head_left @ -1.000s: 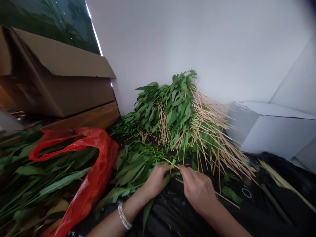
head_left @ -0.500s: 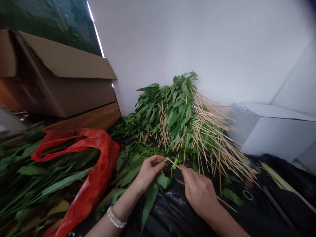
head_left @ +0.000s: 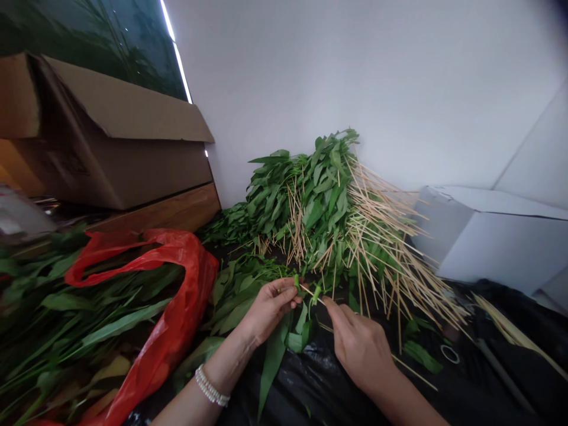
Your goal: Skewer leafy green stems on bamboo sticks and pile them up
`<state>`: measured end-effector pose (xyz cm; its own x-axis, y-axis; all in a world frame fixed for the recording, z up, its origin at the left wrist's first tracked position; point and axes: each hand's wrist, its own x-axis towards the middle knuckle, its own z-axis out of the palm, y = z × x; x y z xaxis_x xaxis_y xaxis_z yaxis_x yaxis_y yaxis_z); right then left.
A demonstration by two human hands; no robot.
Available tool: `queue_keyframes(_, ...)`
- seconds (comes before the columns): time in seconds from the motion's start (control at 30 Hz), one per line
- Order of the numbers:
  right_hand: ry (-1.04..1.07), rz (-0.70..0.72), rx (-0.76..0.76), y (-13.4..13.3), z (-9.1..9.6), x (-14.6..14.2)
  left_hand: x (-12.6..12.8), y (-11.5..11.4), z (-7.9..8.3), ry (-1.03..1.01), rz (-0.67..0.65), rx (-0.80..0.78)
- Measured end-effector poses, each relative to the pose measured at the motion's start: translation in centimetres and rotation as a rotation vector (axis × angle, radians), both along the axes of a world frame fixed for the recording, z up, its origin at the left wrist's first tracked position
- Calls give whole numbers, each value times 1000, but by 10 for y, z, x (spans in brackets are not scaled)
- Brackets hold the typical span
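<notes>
My right hand (head_left: 360,344) is closed in a pinch on a thin bamboo skewer (head_left: 307,290), which points up and left. A short green stem (head_left: 316,294) is threaded on the skewer near those fingers. At the skewer's tip, my left hand (head_left: 270,309) pinches another green stem (head_left: 296,282); whether the point has gone through it is hard to make out. Long green leaves (head_left: 271,358) hang below the stems, over black plastic sheeting (head_left: 306,384). A white beaded bracelet (head_left: 208,387) circles my left wrist.
Against the white wall stands a pile of leaves (head_left: 270,195) with many bamboo skewers (head_left: 381,207). A red plastic bag (head_left: 195,278) of leaves lies left, before a cardboard box (head_left: 155,171). A white box (head_left: 501,242), a white ring (head_left: 449,354) and loose skewers lie right.
A second green stem now shows at the skewer's tip, upright in my left fingers. My right hand has barely moved. The view has shifted slightly left.
</notes>
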<state>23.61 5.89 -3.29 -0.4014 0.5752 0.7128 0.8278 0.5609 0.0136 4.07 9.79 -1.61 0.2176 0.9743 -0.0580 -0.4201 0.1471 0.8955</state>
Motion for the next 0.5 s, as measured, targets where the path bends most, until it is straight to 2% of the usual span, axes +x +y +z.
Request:
queue_keyframes(0.2,-12,-4,3,1,-1,0,0,2,-3,42,85,0)
queue_keyframes(0.5,-15,3,-14,0,-2,0,0,2,-4,53,111,7)
